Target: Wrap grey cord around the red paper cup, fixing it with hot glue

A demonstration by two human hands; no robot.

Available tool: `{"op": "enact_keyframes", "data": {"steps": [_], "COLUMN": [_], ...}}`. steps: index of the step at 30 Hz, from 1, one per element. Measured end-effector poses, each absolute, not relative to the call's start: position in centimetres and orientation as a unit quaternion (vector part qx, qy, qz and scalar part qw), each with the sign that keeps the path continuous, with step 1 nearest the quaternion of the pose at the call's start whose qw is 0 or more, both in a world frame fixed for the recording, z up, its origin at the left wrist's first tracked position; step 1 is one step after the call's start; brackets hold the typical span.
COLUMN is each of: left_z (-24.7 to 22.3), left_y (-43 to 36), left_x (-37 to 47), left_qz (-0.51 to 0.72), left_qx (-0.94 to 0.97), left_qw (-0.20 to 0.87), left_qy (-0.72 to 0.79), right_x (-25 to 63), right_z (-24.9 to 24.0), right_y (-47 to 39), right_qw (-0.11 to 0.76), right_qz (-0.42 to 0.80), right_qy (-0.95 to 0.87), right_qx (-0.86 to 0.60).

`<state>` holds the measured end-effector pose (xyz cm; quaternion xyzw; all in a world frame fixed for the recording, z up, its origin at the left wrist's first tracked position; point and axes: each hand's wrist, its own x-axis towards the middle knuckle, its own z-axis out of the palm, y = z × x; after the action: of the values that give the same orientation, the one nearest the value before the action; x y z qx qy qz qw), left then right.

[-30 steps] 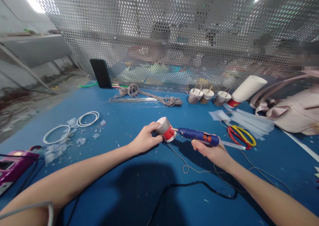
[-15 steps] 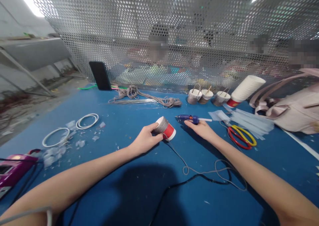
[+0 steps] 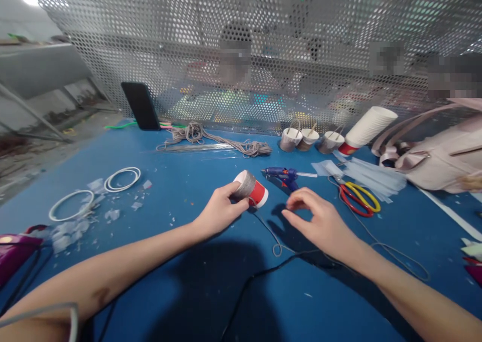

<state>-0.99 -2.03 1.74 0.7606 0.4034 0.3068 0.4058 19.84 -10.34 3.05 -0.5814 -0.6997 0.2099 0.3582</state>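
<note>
My left hand grips a red and white paper cup, tilted on its side, with grey cord wound round its upper part. A loose grey cord trails from the cup over the blue table. My right hand hovers to the right of the cup, thumb and fingers apart with nothing between them. Just beyond it a blue glue gun rests on the table, a clear glue stick poking out of its back. A black cable runs across the front.
Cord-wrapped cups, a leaning stack of paper cups and a bundle of grey cord line the back. Scissors and pale strips lie right, near a pink bag. White rings and a phone are left.
My right hand has let go of the glue gun and come back toward me, with its fingers parted. My left hand still holds the cup in about the same place.
</note>
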Motion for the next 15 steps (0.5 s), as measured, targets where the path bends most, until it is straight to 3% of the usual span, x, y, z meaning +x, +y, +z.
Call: {"op": "enact_keyframes", "data": {"steps": [3,8,12,15], "left_z": [1.8,1.6,1.5,1.6], "left_y": [-2.6,-2.5,-2.0,-2.0], "left_x": [-1.0,-1.5,-1.8,-1.8], "left_qz": [0.313,0.338,0.338,0.326], "left_qx": [0.775,0.801,0.811,0.814], "left_qw": [0.367,0.271,0.234,0.239], "left_qy": [0.408,0.413,0.416,0.417], "right_x": [16.7,13.9,14.3,15.1], "right_z": [1.5,0.9,1.6,1.7], "right_y": [-9.0,-7.6,-7.8,-8.1], "right_qw": [0.486,0.498,0.448,0.413], "right_qz": [0.391,0.648,0.657,0.52], "right_qy": [-0.581,-0.352,-0.357,-0.507], "right_qx": [-0.522,-0.456,-0.49,-0.549]}}
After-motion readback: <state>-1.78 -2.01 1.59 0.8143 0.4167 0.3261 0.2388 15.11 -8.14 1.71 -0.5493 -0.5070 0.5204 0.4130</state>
